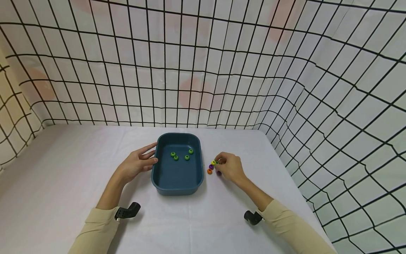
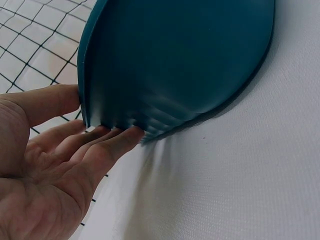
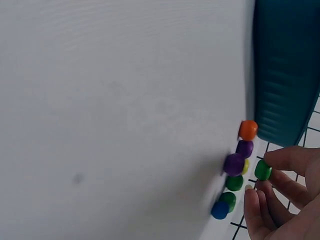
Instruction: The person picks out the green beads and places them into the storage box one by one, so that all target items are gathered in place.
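A dark teal bin (image 1: 177, 180) stands on the table with several green beads (image 1: 187, 157) lying on its floor. My left hand (image 1: 135, 165) touches the bin's left side, its fingers extended against the outer wall and the thumb (image 2: 55, 102) by the rim. To the right of the bin, my right hand (image 1: 231, 167) pinches a green bead (image 3: 263, 170) between thumb and fingers. Beside that hand lies a cluster of loose beads: an orange bead (image 3: 248, 130), purple beads (image 3: 234, 164), a mostly hidden yellow bead (image 3: 245, 167), green beads (image 3: 234, 183) and a blue bead (image 3: 220, 210).
White cloth covers the table (image 1: 190, 225). Black netting (image 1: 180, 70) over white sheeting rises behind the table and along its right side. Each wrist carries a black camera mount (image 1: 128, 211).
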A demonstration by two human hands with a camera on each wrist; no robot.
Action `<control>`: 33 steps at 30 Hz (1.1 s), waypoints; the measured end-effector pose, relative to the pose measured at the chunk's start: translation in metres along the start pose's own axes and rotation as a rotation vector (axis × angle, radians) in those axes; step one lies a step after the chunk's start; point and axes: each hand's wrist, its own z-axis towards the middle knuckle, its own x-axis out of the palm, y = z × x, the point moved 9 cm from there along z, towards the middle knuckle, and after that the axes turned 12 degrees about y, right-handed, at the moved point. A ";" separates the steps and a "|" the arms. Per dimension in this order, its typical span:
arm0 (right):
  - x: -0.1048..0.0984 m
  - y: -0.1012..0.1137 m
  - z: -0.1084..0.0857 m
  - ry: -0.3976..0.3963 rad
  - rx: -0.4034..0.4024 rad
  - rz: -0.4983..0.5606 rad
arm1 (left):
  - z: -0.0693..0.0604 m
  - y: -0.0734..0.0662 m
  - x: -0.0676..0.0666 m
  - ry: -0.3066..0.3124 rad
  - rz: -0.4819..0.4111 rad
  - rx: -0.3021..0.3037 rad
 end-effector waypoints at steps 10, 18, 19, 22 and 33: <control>-0.012 0.023 0.007 -0.011 -0.046 0.010 | -0.001 -0.002 0.002 0.002 0.000 0.000; -0.015 0.040 0.012 -0.012 -0.067 0.030 | -0.003 -0.005 0.004 0.010 -0.010 0.004; -0.016 0.042 0.013 -0.014 -0.073 0.029 | -0.003 -0.004 0.004 0.011 -0.012 0.003; -0.016 0.051 0.015 -0.017 -0.093 0.032 | -0.003 -0.004 0.003 0.014 -0.012 0.006; -0.010 0.074 0.021 -0.017 -0.155 0.034 | -0.002 -0.002 0.001 0.009 -0.019 -0.003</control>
